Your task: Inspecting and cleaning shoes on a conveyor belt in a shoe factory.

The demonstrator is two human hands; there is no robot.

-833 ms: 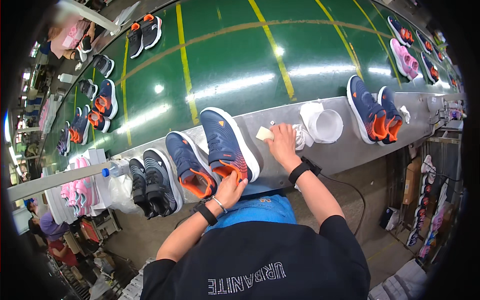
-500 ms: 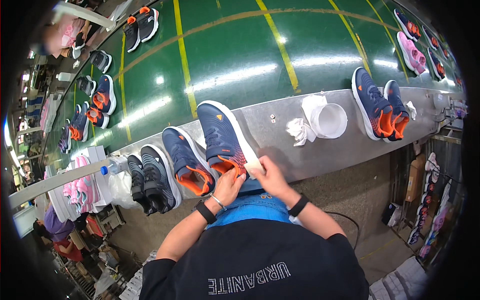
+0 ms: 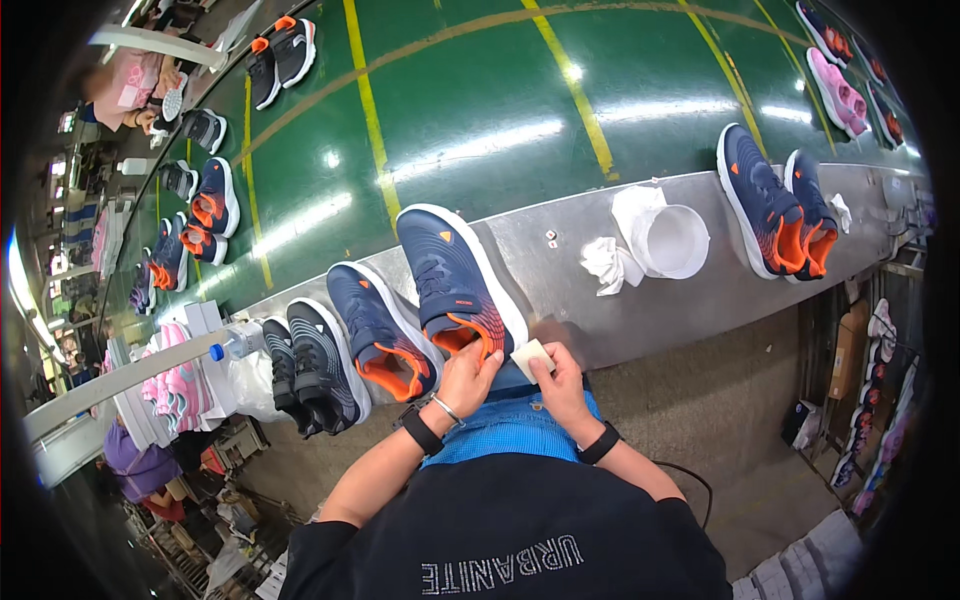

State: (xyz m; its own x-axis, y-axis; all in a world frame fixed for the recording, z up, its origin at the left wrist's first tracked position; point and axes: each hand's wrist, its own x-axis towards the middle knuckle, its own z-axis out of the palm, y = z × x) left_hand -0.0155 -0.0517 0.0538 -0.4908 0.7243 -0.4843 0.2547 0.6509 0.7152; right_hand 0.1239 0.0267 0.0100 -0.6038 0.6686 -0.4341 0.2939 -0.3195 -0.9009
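Note:
A navy sneaker (image 3: 432, 262) with orange lining and a white sole stands on the metal ledge, toe pointing away from me. My left hand (image 3: 466, 384) grips its heel end, fingers at the orange collar. In my right hand (image 3: 563, 388) a small cream-coloured block (image 3: 532, 358) is pinched between thumb and fingers. The block is beside the heel's right side; I cannot tell whether it touches the sole. Just left of this shoe stands a similar navy sneaker (image 3: 362, 308), untouched by either hand.
Left along the metal ledge (image 3: 620, 320) are black-grey sneakers (image 3: 325, 350) and a bottle with a blue cap (image 3: 238, 345). To the right lie crumpled white cloth (image 3: 604, 264), a white cup (image 3: 676, 243) and another navy pair (image 3: 757, 205). Beyond runs a green conveyor belt (image 3: 480, 90) carrying shoes.
My right hand has drawn the block back from the side of the sole, toward me and slightly right. My left hand stays on the heel. The whole view has shifted slightly.

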